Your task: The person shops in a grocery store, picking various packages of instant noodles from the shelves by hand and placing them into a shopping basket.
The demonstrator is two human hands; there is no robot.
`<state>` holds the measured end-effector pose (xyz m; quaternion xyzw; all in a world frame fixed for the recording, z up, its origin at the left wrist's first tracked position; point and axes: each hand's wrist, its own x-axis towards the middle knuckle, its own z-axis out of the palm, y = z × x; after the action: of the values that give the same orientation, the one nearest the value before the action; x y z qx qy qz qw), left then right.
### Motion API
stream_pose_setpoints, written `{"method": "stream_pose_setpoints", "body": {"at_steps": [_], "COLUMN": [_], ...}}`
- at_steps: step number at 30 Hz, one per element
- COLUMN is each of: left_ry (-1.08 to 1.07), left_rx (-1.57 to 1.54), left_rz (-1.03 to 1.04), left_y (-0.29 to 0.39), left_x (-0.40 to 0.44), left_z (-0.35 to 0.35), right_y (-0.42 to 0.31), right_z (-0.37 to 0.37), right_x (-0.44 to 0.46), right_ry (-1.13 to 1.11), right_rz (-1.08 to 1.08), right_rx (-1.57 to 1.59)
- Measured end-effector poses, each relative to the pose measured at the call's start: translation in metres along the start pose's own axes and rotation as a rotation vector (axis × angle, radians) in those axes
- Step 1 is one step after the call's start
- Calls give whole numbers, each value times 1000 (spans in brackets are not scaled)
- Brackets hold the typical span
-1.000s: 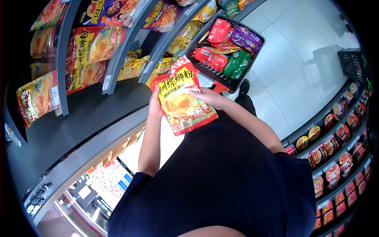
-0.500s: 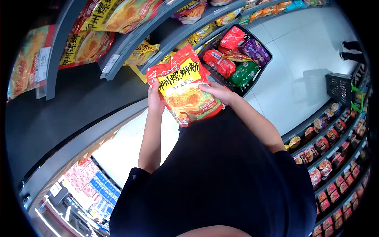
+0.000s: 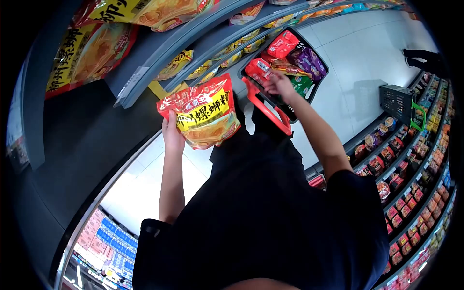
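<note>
My left hand (image 3: pixel 172 130) grips a red and yellow bag of instant noodles (image 3: pixel 203 113) by its left edge, its thumb over the front. The bag hangs in front of the shelf, its printed face turned up toward me. My right hand (image 3: pixel 280 87) is off the bag and over the black shopping basket (image 3: pixel 323 63), its fingers loosely apart beside a red packet (image 3: pixel 257 70). Whether it touches that packet I cannot tell. Another red packet (image 3: pixel 283 44), a purple packet (image 3: pixel 309 63) and a green packet (image 3: pixel 302 86) lie inside the basket.
The basket's red handle (image 3: pixel 270 108) leans toward my legs. Dark shelves with noodle bags (image 3: pixel 92 53) rise at the left. A second basket with a green handle (image 3: pixel 396 102) stands by the right-hand shelves (image 3: pixel 411 179). A person's legs (image 3: pixel 420 57) are at the far right.
My right hand has let go of the noodle bag and moved up over the basket. The bag, now in my left hand alone, has shifted left. The basket's red handle has come into view.
</note>
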<state>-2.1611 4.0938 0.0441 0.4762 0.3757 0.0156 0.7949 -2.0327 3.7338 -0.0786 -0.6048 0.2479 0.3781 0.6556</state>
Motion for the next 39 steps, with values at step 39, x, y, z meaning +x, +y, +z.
{"method": "stream_pose_setpoints", "body": {"at_steps": [39], "left_ry": [552], "left_rx": [138], "left_rz": [294], "left_y": [5], "left_x": [-122], "left_z": [17], "right_y": [142], "right_z": [-163], "right_x": [106], "right_ry": [341], "right_rz": [-455], "right_rx": [-845]}}
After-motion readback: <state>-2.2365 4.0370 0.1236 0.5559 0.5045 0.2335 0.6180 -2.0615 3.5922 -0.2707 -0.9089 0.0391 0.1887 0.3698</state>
